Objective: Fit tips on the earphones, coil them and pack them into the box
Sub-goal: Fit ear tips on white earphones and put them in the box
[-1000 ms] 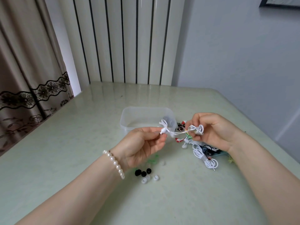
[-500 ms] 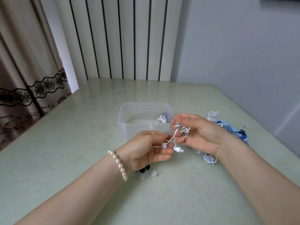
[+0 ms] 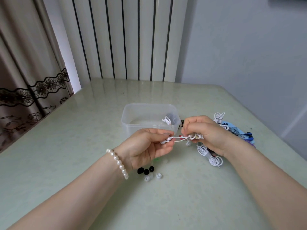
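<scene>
My left hand [image 3: 149, 145] pinches the two white earbuds [image 3: 167, 140] of a white earphone set. Its cable [image 3: 180, 138] runs taut to my right hand [image 3: 207, 133], which grips the coiled bundle of the same cable [image 3: 196, 136]. Both hands hover just in front of the clear plastic box [image 3: 132, 120], which holds one coiled white earphone [image 3: 166, 120]. Loose black tips [image 3: 146, 170] and clear tips [image 3: 152, 177] lie on the table below my left hand.
A bundled white earphone [image 3: 212, 157] lies right of centre. More coiled earphones, white [image 3: 219, 117] and blue [image 3: 239, 131], are piled behind my right hand. The pale green table [image 3: 66, 146] meets a striped wall panel at the back and a curtain [image 3: 25, 80] hangs left.
The earbuds hung loose below my hands half a second ago. Now my left hand pinches them and the cable is pulled straight between both hands.
</scene>
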Action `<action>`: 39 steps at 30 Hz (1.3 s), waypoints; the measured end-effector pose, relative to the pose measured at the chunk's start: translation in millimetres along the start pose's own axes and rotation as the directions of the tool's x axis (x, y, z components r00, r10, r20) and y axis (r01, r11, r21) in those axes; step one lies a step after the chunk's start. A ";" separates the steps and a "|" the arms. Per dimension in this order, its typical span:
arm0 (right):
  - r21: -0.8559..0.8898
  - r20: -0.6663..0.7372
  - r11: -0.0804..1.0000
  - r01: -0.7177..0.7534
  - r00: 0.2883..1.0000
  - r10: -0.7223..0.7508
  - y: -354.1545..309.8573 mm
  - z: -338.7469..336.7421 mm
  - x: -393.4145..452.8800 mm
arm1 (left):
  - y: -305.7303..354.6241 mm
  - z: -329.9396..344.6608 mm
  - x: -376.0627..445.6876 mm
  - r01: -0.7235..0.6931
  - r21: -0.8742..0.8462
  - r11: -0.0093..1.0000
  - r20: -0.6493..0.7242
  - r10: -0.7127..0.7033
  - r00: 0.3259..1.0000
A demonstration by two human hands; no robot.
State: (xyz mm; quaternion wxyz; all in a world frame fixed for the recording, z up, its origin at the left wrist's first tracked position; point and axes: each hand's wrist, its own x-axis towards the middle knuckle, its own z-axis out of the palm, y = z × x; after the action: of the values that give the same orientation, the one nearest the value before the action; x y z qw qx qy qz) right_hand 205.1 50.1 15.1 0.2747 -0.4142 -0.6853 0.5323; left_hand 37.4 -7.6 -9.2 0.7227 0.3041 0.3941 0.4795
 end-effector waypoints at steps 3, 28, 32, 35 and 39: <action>-0.118 0.034 0.993 0.023 0.999 -0.020 3.2 6.5 -1.4 | -1.8 0.0 -0.2 -0.045 0.094 0.995 -0.013 0.046 0.999; 0.355 -0.063 0.924 0.145 0.989 -0.131 -1.8 -20.5 2.2 | 0.3 0.3 -10.2 -0.135 0.825 0.549 0.081 0.122 0.989; 0.241 -0.027 0.969 0.058 0.998 -0.053 -0.1 -26.8 1.8 | 1.1 4.7 -19.2 -0.105 0.986 0.127 0.107 -0.012 0.994; 0.164 0.014 0.987 -0.001 1.000 -0.001 2.5 -25.0 1.8 | -1.1 3.1 -17.7 -0.111 0.993 -0.027 0.110 -0.036 0.993; 0.067 0.033 0.998 0.019 0.999 -0.022 4.6 -18.7 0.9 | -1.0 -2.5 -12.8 -0.107 0.993 -0.049 0.105 -0.042 0.994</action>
State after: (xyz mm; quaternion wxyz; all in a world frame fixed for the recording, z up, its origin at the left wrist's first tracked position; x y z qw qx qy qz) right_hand 221.2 60.6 15.9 0.2823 -0.3889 -0.6759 0.5588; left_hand 32.7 -19.8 -7.7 0.2857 0.7663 0.5736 0.0457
